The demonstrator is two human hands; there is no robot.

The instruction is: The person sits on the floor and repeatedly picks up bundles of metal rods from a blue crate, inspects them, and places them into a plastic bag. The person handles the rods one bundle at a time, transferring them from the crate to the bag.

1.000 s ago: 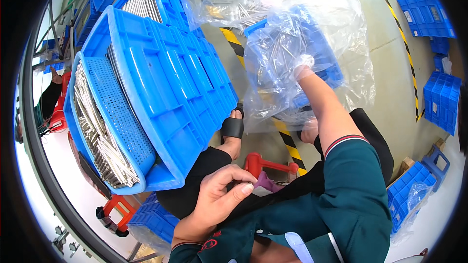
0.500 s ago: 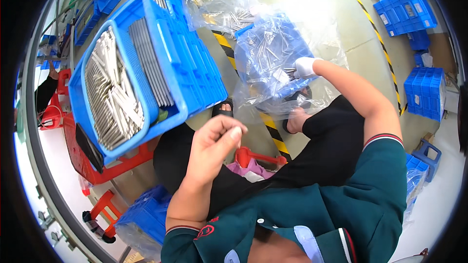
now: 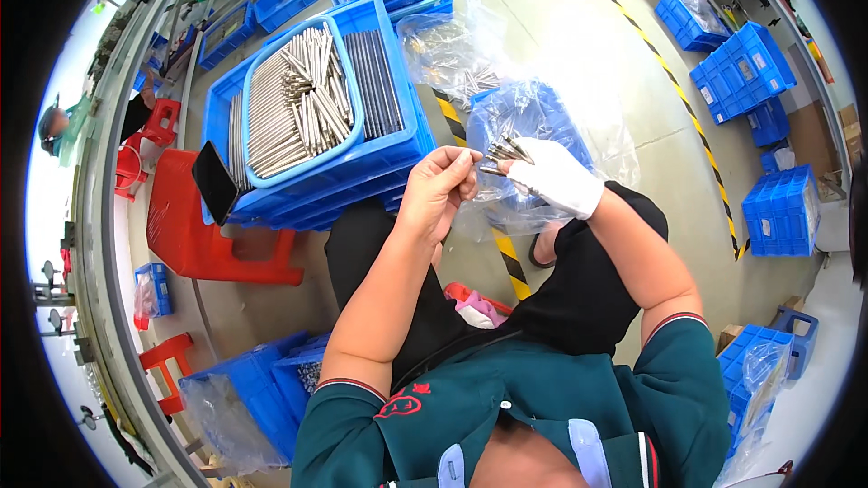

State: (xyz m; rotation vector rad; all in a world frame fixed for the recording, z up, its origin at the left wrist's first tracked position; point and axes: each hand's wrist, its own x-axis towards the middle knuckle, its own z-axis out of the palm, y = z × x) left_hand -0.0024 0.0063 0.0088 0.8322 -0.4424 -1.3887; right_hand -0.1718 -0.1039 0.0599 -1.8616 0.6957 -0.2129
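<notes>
My right hand (image 3: 559,179), in a white glove, is closed round a bunch of thin metal rods (image 3: 512,150), their ends pointing toward my other hand. Bare, my left hand (image 3: 439,188) pinches thumb and forefinger together right beside those rods; what lies between the fingertips is too small to make out. To the left, a light blue basket (image 3: 356,95) holds many silvery metal rods (image 3: 312,81), some neatly lined up and some piled loosely. Beyond my right hand stands a blue bin (image 3: 565,131) lined with clear plastic.
The basket rests in a stack of blue crates (image 3: 398,152) alongside dark rods (image 3: 372,81). A black flat screen-like device (image 3: 215,183) leans at its corner, above a red stool (image 3: 181,217). More rods (image 3: 479,81) lie in plastic bagging farther off. Blue crates (image 3: 785,210) stand at the right.
My right hand has come up out of the plastic-lined bin with rods and moved left toward my left hand. My left hand has shifted slightly right and up. The view has turned.
</notes>
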